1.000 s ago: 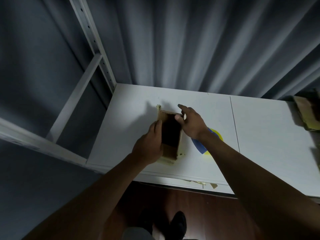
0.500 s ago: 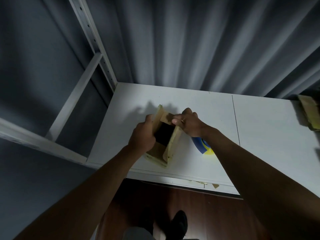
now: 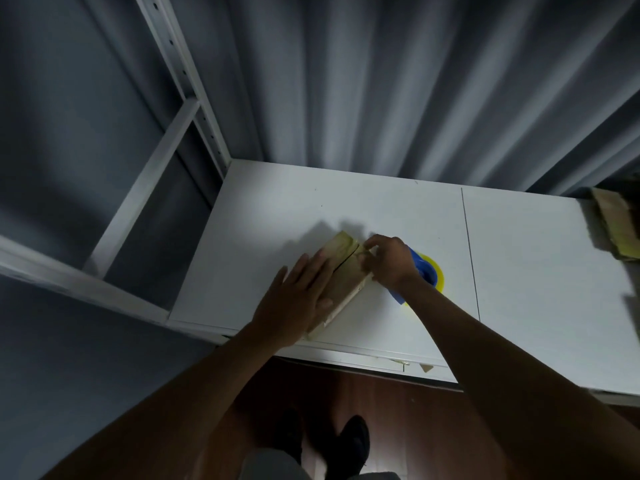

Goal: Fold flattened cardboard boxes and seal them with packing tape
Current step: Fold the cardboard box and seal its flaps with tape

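The small cardboard box lies on the white table, near its front edge and set at a slant, its two top flaps folded down so that a dark seam runs across the upper face; the left hand lies flat on the near part of that face, fingers straight and spread, pressing the flap down; the right hand sits at the box's far right corner, fingers curled and pinching at the edge of the flap there, though what lies between the fingertips is too small to tell; just beyond the right hand, partly hidden by the wrist, a blue and yellow tape dispenser rests on the table, close beside the box; well apart, at the table's far right end, a stack of flat cardboard shows blurred at the picture's edge; a white metal shelf frame stands to the left of the table, and a grey pleated curtain hangs behind it; below the table's front edge a dark shoe stands on the brown wooden floor.
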